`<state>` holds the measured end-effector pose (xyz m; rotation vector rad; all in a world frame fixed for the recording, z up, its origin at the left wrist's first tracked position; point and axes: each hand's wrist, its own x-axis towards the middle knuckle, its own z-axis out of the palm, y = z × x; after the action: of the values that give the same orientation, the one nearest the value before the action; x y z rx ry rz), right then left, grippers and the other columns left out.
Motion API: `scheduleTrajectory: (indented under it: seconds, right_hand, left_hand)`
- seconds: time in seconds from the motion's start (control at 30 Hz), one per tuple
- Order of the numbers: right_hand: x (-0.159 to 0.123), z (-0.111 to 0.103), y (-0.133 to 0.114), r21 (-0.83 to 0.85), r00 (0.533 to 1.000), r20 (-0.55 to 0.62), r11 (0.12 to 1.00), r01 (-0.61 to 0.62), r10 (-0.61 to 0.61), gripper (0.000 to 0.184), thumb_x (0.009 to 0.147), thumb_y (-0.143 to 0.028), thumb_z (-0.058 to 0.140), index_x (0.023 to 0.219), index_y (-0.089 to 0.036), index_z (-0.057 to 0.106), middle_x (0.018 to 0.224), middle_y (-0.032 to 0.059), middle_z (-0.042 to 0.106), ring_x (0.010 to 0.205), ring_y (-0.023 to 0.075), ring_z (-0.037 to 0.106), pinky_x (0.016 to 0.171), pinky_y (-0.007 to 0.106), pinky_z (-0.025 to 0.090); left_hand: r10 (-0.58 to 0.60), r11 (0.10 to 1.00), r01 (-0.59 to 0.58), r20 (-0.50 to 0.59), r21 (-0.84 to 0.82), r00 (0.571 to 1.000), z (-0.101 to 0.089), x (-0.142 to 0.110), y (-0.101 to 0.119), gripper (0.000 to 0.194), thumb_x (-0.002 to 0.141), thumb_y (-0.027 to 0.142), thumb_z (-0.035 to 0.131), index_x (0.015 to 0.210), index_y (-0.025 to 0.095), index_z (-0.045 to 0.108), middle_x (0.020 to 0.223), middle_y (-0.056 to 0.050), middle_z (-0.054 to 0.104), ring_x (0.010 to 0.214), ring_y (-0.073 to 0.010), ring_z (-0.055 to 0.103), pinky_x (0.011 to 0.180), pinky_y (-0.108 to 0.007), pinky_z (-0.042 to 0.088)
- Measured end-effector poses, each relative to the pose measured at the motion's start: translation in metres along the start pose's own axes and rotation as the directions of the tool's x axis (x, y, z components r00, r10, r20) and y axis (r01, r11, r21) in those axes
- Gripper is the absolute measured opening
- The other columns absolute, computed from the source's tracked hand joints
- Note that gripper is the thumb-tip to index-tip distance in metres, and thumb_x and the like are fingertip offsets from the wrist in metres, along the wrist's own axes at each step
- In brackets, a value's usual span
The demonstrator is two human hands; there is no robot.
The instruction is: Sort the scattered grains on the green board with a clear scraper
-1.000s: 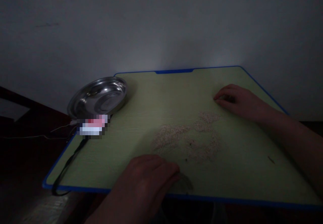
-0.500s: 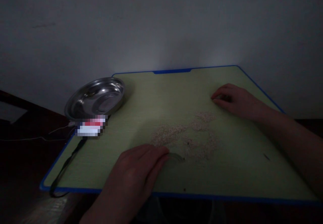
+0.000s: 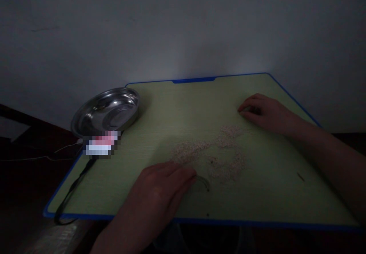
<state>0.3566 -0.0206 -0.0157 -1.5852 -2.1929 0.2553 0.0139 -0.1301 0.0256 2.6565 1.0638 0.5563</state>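
My left hand (image 3: 164, 185) is closed near the front of the board, its fingertips pinched on a thin, curved, greenish strip (image 3: 203, 180) whose kind I cannot make out. A small dark speck (image 3: 208, 190) sits at the strip's free end. Just beyond those fingers lies a loose spread of small pale grains (image 3: 190, 150), with another dark speck (image 3: 212, 162) among them. My right hand (image 3: 264, 111) rests to the right, beyond the grains, with thumb and fingers closed together. Something pale seems to show between them, too dim to name.
A shiny metal basin (image 3: 117, 117) stands at the board's left edge. In front of it is a blurred white-and-red card (image 3: 100, 147) on a black strap (image 3: 73, 191). The green board (image 3: 177, 105) has a blue rim. A thin dark sliver (image 3: 300, 176) lies at right. A wall rises behind.
My left hand has moved slightly right, and the curved strip's end, with the dark speck, has shifted toward the front edge. My right hand stays nearly still.
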Motion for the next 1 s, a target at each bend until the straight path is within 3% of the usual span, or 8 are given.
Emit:
scheduleTrajectory:
  seconds: [0.3,0.63,1.0]
  right_hand:
    - [0.000,-0.001,0.002,-0.019,1.000,0.005,1.000,0.017,-0.016,0.019,0.084,-0.035,0.054,0.090,-0.024,0.067,0.094,0.0070,0.061,0.074,0.0208,0.063,0.073,0.041,0.054]
    - [0.001,0.000,0.003,-0.024,1.000,0.013,1.000,0.018,-0.018,0.019,0.083,-0.036,0.054,0.090,-0.024,0.067,0.093,0.0068,0.060,0.073,0.0206,0.063,0.072,0.041,0.055]
    - [0.000,0.000,-0.001,-0.007,1.000,-0.010,1.000,-0.001,0.001,0.019,0.083,-0.036,0.053,0.089,-0.024,0.067,0.093,0.0072,0.059,0.074,0.0211,0.063,0.074,0.042,0.055]
  left_hand:
    - [-0.046,0.999,0.045,-0.042,-0.012,0.998,-0.011,-0.013,0.003,0.022,0.099,0.025,0.042,0.098,0.023,0.064,0.083,0.001,0.074,0.070,-0.0130,0.068,0.065,-0.025,0.053]
    - [-0.052,0.999,0.052,-0.039,0.010,0.998,0.000,-0.017,0.008,0.033,0.101,0.027,0.035,0.094,0.022,0.067,0.081,-0.001,0.074,0.068,-0.0143,0.068,0.062,-0.027,0.055]
    - [-0.072,0.997,0.073,-0.046,0.016,0.996,-0.002,-0.014,0.000,0.024,0.098,0.025,0.043,0.097,0.021,0.067,0.086,-0.001,0.075,0.073,-0.0145,0.070,0.067,-0.027,0.056]
